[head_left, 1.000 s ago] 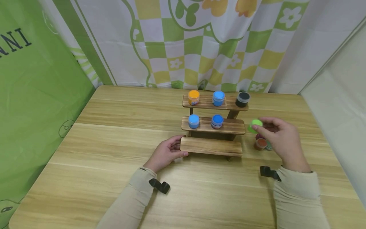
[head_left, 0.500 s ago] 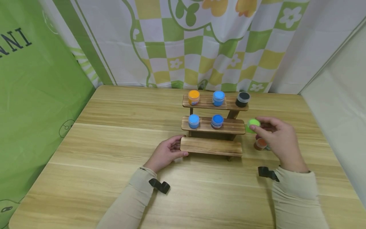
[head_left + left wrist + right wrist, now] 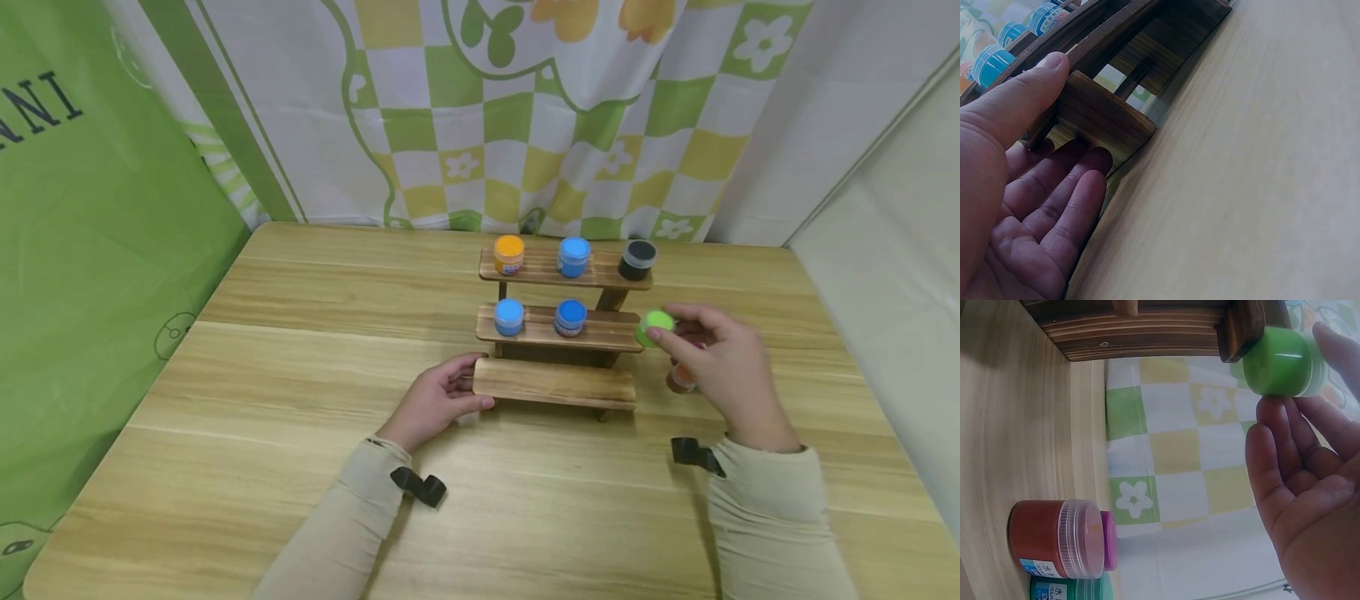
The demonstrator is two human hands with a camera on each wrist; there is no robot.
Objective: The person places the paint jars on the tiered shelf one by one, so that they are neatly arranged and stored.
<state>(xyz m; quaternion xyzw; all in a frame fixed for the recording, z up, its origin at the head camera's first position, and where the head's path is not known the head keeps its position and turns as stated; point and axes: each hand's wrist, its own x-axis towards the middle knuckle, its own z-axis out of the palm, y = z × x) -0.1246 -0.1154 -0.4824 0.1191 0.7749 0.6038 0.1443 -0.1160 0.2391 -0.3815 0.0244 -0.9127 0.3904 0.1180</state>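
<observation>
We've got the lime-green jar just off the right end of the middle step of the wooden stand, lid up, base down; it's squat, so its lid-to-base axis runs roughly vertical, and we can't tell whether it's touching the step. Our right hand pinches it between thumb and fingers, only parted about as wide as the jar. The left hand has a loose grip on the left end of the bottom step, thumb in front, fingers curled behind. For text, the reddish-brown jar standing on the table wears a blue-and-white label where we make out 水, and the teal jar beside it shows the same character; the smaller print's too blurry for us. Over on the green cloth we can read "NNI" in dark capitals.
</observation>
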